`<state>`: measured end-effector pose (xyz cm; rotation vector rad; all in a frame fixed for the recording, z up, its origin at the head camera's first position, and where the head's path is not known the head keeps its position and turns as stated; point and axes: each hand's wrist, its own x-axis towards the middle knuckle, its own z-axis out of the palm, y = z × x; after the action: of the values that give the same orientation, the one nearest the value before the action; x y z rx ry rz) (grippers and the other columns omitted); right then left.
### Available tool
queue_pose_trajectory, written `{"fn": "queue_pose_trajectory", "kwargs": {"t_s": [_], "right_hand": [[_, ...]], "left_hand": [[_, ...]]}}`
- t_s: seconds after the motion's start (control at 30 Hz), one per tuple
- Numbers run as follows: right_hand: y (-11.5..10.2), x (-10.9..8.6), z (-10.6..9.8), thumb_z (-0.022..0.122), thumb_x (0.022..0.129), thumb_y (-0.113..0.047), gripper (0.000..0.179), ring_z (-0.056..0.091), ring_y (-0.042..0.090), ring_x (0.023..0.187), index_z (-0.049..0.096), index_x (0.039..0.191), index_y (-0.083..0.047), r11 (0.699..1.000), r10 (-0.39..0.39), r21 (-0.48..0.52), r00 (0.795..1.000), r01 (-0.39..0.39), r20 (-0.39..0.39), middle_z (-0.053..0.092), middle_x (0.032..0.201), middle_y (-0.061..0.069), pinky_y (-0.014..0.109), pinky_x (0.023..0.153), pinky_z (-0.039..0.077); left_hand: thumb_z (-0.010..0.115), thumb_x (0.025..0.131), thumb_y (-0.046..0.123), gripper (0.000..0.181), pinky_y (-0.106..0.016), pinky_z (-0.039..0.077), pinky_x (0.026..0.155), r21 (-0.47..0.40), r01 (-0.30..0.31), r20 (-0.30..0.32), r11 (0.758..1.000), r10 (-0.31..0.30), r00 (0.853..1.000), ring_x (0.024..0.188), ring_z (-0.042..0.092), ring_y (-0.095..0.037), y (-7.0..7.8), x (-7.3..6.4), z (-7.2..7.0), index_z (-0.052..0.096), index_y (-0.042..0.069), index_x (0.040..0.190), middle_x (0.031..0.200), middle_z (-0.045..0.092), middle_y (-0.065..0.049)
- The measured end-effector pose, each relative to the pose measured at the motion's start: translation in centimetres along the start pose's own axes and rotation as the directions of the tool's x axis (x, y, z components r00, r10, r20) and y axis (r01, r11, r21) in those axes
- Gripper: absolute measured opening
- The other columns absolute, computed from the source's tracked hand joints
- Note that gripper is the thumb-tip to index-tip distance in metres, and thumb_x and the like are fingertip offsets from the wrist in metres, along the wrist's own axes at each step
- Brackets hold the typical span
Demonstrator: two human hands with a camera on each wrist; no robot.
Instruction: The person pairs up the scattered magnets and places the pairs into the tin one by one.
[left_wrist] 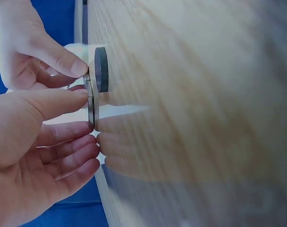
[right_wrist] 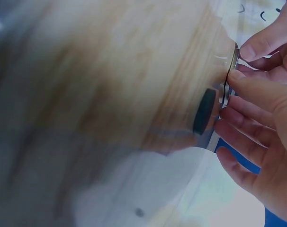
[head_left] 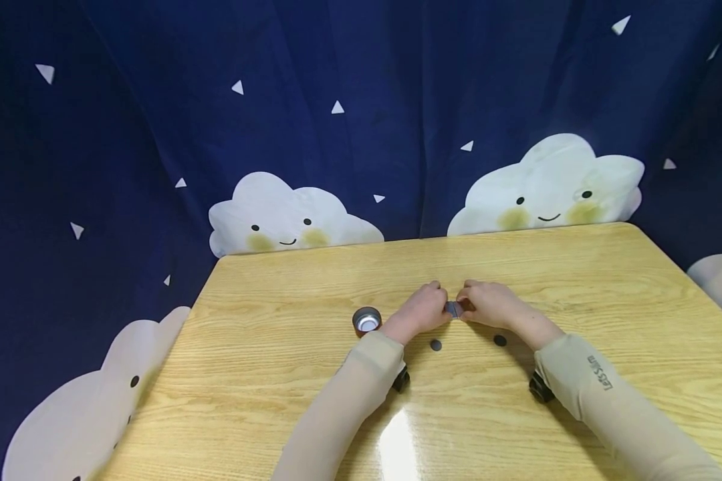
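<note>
Left hand [head_left: 420, 310] and right hand [head_left: 490, 305] pinch a small flat piece [head_left: 453, 309] between them, low at the wooden tabletop [head_left: 265, 374], in the head view; round tin [head_left: 368, 321] just beside the left wrist. Left wrist view: both thumbs on the piece. Right wrist view: a dark disc [right_wrist: 205, 112] nearby.

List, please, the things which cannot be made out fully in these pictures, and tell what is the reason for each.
Flat piece: head view, ends covered by the left hand and right hand.
Cup: head view, lower outside partly hidden by the left arm.
Left disc and right disc: head view, too small for fine detail.
Right arm: head view, cut off by the bottom edge.
</note>
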<state>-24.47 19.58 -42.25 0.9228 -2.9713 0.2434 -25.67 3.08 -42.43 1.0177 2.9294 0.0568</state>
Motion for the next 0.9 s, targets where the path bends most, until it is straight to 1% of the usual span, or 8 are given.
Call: {"fn": "queue_pose_trajectory", "kwargs": {"t_s": [0.23, 0.4, 0.53, 0.9], "right_hand": [[0.21, 0.04, 0.1, 0.073, 0.074, -0.023, 0.021, 0.049, 0.011, 0.065, 0.067, 0.09, -0.01, 1.0, 0.008, 0.001, 1.0, -0.008, 0.004, 0.052, 0.08, -0.001, 0.03, 0.059, 0.044], [0.21, 0.09, 0.06, 0.074, 0.074, -0.024, 0.021, 0.048, 0.01, 0.064, 0.068, 0.09, -0.01, 1.0, 0.015, 0.003, 1.0, -0.015, 0.004, 0.052, 0.079, -0.001, 0.03, 0.058, 0.043], [0.13, 0.1, 0.04, 0.073, 0.075, -0.024, 0.021, 0.046, 0.01, 0.063, 0.067, 0.09, -0.01, 1.0, 0.015, 0.002, 1.0, -0.015, 0.005, 0.051, 0.078, -0.002, 0.029, 0.057, 0.041], [0.06, 0.16, 0.07, 0.073, 0.074, -0.026, 0.024, 0.043, 0.011, 0.061, 0.065, 0.089, -0.009, 1.0, 0.016, 0.002, 1.0, -0.016, 0.012, 0.047, 0.075, -0.002, 0.027, 0.054, 0.037]], "left_hand": [[0.062, 0.085, 0.027, 0.018, -0.02, 0.039, 0.064, -0.03, 0.009, 0.001, 1.0, -0.009, 1.0, 0.072, 0.047, -0.012, -0.04, -0.04, -0.19, 0.064, 0.01, 0.088, 0.086, 0.051, -0.002], [0.062, 0.085, 0.028, 0.018, -0.02, 0.039, 0.065, -0.036, 0.024, 0.009, 0.999, -0.024, 1.0, 0.073, 0.047, -0.012, -0.02, 0.0, -0.12, 0.063, 0.01, 0.088, 0.087, 0.052, -0.002], [0.061, 0.086, 0.028, 0.018, -0.02, 0.039, 0.065, -0.048, 0.038, 0.016, 0.998, -0.037, 0.999, 0.074, 0.047, -0.012, -0.01, -0.01, -0.06, 0.062, 0.01, 0.089, 0.087, 0.051, -0.001], [0.061, 0.086, 0.027, 0.017, -0.02, 0.038, 0.064, -0.067, 0.05, 0.021, 0.997, -0.048, 0.999, 0.073, 0.046, -0.012, -0.09, 0.13, 0.15, 0.062, 0.011, 0.089, 0.086, 0.05, -0.001]]}}
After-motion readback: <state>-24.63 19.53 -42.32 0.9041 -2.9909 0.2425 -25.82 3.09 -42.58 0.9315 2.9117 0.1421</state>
